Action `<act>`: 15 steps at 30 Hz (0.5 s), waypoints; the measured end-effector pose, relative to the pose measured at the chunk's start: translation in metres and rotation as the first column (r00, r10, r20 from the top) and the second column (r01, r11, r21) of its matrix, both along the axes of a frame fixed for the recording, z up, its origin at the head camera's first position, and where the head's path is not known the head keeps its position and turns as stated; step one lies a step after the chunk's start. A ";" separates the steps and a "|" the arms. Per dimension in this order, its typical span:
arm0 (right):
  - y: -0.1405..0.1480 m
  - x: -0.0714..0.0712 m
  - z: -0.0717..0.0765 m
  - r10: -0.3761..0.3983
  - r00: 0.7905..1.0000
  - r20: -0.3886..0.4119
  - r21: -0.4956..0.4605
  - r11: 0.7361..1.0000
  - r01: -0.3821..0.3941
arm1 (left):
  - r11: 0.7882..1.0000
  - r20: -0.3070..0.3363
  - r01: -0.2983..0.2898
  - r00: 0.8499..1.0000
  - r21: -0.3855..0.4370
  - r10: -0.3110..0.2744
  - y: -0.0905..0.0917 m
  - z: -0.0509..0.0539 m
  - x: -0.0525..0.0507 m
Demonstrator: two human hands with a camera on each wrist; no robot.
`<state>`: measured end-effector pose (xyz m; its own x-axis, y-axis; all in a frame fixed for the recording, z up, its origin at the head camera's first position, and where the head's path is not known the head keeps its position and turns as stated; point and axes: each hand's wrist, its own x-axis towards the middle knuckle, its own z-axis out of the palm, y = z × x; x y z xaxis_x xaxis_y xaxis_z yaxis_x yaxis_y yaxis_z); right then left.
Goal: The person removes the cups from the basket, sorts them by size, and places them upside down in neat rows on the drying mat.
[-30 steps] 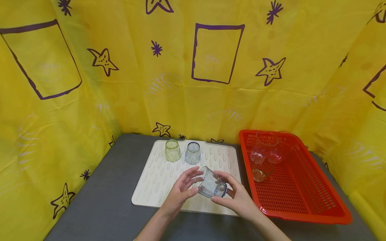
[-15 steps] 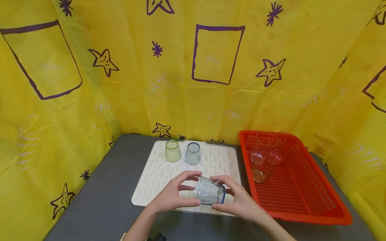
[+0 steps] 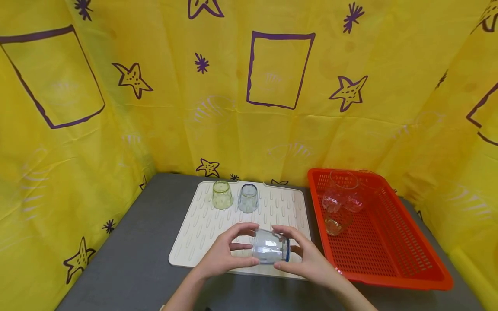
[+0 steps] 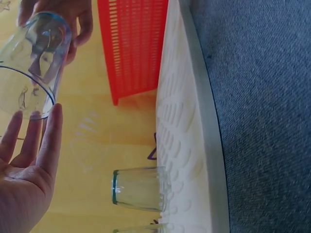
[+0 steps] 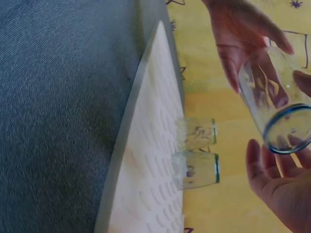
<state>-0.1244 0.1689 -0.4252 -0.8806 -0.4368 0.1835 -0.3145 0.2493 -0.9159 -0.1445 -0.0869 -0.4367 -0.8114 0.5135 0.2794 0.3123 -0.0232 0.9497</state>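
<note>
In the head view a clear drinking glass [image 3: 268, 247] lies sideways in the air over the front of the white drying mat [image 3: 206, 231], its blue-ringed end to the right. My left hand [image 3: 223, 252] holds the plain end between thumb and fingers. My right hand [image 3: 305, 255] grips the blue-ringed end the same way. In the right wrist view the glass [image 5: 272, 87] sits between both hands, the blue ring close to the right fingers. Farther back on the mat stand a green-tinted glass [image 3: 223, 196] and a blue-tinted glass [image 3: 248, 199], side by side and narrower at the top.
A red plastic basket [image 3: 389, 280] with perforated walls stands right of the mat, with several glasses [image 3: 339, 220] in its left back part. Grey cloth [image 3: 128, 246] covers the table. A yellow patterned curtain [image 3: 218, 138] rises behind and at both sides.
The glass has turned from a tilt to nearly level and come slightly nearer to me. My left hand has shifted left and down around its end; the right hand keeps hold. Other things stay put.
</note>
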 end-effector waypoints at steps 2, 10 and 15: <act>-0.001 -0.001 -0.001 0.014 0.999 0.043 -0.077 0.997 -0.011 | 1.000 0.023 -0.010 1.000 0.024 0.010 0.001 -0.001 0.000; -0.009 0.000 -0.007 0.060 0.966 0.250 -0.363 0.931 0.036 | 0.987 0.049 -0.046 0.998 0.156 0.039 0.004 -0.003 -0.001; -0.012 0.000 -0.008 0.111 0.925 0.363 -0.459 0.885 0.074 | 0.982 0.065 -0.070 0.996 0.178 0.059 0.005 -0.001 0.000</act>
